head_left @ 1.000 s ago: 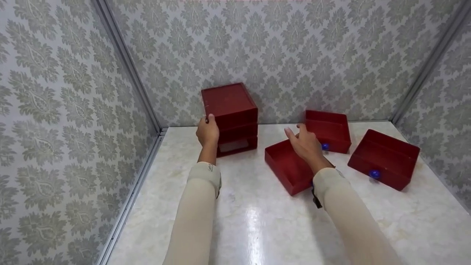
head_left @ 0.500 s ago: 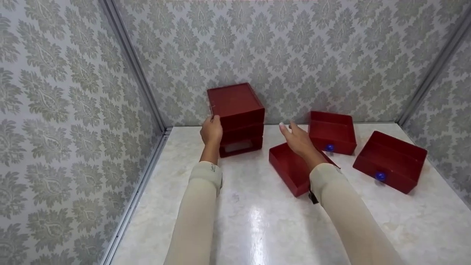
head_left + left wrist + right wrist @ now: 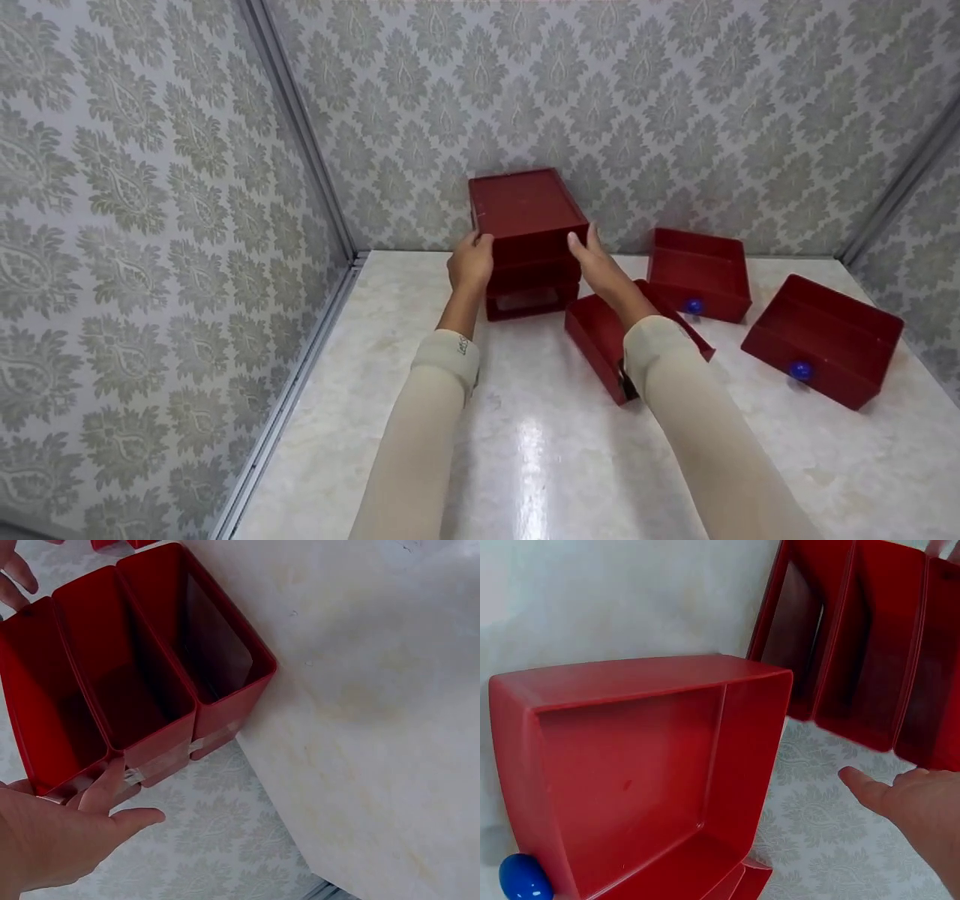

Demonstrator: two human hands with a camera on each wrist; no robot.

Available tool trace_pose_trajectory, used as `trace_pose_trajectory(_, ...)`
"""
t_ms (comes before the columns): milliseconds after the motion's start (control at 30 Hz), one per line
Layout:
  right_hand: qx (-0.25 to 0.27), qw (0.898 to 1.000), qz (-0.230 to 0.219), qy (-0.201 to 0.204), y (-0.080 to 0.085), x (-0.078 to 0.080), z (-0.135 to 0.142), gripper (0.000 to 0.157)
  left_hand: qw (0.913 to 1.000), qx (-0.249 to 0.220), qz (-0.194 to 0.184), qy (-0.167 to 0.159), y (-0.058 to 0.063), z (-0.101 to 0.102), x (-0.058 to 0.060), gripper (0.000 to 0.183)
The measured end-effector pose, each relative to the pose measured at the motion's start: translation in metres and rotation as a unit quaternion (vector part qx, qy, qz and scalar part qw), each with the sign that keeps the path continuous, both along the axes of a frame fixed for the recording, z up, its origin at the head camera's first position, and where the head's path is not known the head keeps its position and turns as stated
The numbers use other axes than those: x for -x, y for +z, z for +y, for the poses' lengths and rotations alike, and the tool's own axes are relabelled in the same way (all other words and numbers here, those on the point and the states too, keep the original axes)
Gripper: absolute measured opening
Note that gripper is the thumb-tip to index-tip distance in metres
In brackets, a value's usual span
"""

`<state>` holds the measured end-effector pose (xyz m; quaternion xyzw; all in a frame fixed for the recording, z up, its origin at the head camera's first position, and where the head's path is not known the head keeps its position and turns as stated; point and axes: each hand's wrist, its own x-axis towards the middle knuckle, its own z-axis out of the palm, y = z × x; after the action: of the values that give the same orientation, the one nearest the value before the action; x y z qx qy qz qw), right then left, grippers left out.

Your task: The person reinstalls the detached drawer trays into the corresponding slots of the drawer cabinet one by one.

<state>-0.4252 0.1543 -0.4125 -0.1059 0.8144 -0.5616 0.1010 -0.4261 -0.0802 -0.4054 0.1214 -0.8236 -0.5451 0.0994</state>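
Observation:
A red drawer cabinet [image 3: 529,202] stands on the table close to the back wall. Its three slots face me, with no drawers in them. My left hand [image 3: 470,266] grips the cabinet's upper left edge; in the left wrist view that hand [image 3: 67,832] has fingers against its side. At the upper right front corner, my right hand [image 3: 596,266] touches the cabinet with its thumb raised and fingers mostly straight. Below the right forearm lies a loose red drawer [image 3: 592,352], partly hidden; the right wrist view shows a drawer [image 3: 630,772] with a blue knob [image 3: 525,877].
Two more red drawers with blue knobs lie to the right: one drawer [image 3: 701,266] near the back wall, another drawer [image 3: 829,337] farther right. Patterned walls close off the back and sides of the pale table [image 3: 360,420].
The cabinet has shifted right and turned slightly, with my left hand on it. My right hand has moved from above the nearest drawer to the cabinet's right side. The view has swung left.

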Motion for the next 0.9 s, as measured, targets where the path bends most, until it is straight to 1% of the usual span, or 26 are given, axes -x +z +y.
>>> trace_pose_trajectory(67, -0.021, 0.999, 0.03, -0.012, -0.001, -0.001, 0.001, 0.076, 0.9999, 0.005, 0.002, -0.009, 0.0, 0.003, 0.0, 0.05)
trace_pose_trajectory(133, -0.06, 0.995, 0.073, -0.034, -0.001, -0.002, 0.001, 0.072, 0.9998, 0.008, 0.001, -0.021, -0.001, 0.003, 0.001, 0.051)
trace_pose_trajectory(167, -0.085, 0.991, 0.094, -0.046, -0.002, -0.003, 0.0, 0.071, 0.9996, 0.01, -0.001, -0.027, -0.001, 0.002, 0.001, 0.052)
trace_pose_trajectory(233, -0.142, 0.98, 0.126, -0.067, -0.002, -0.005, -0.002, 0.072, 0.9991, 0.015, -0.007, -0.038, -0.002, 0.0, 0.003, 0.053)
trace_pose_trajectory(267, -0.161, 0.974, 0.139, -0.074, -0.002, -0.006, -0.003, 0.072, 0.999, 0.013, -0.011, -0.042, -0.002, -0.001, 0.003, 0.054)
trace_pose_trajectory(333, -0.186, 0.967, 0.154, -0.079, -0.003, -0.007, -0.004, 0.071, 0.9986, 0.01, -0.016, -0.049, -0.003, -0.004, 0.004, 0.055)
trace_pose_trajectory(400, -0.203, 0.963, 0.16, -0.076, -0.003, -0.008, -0.004, 0.069, 0.9985, 0.003, -0.019, -0.052, -0.004, -0.006, 0.005, 0.055)
trace_pose_trajectory(433, -0.206, 0.962, 0.16, -0.074, -0.003, -0.008, -0.004, 0.068, 0.9985, 0.001, -0.019, -0.052, -0.003, -0.006, 0.006, 0.055)
trace_pose_trajectory(567, -0.214, 0.963, 0.152, -0.064, -0.003, -0.007, -0.002, 0.066, 0.9985, 0.005, -0.017, -0.052, -0.003, -0.007, 0.008, 0.056)
trace_pose_trajectory(733, -0.214, 0.965, 0.14, -0.056, -0.003, -0.008, 0.001, 0.064, 0.9982, 0.024, -0.018, -0.051, -0.004, -0.007, 0.01, 0.055)
trace_pose_trajectory(800, -0.216, 0.965, 0.142, -0.052, -0.004, -0.008, 0.002, 0.064, 0.9982, 0.027, -0.022, -0.049, -0.005, -0.007, 0.011, 0.055)
trace_pose_trajectory(900, -0.217, 0.963, 0.152, -0.053, -0.003, -0.008, 0.002, 0.063, 0.9985, 0.018, -0.026, -0.044, -0.003, -0.008, 0.012, 0.055)
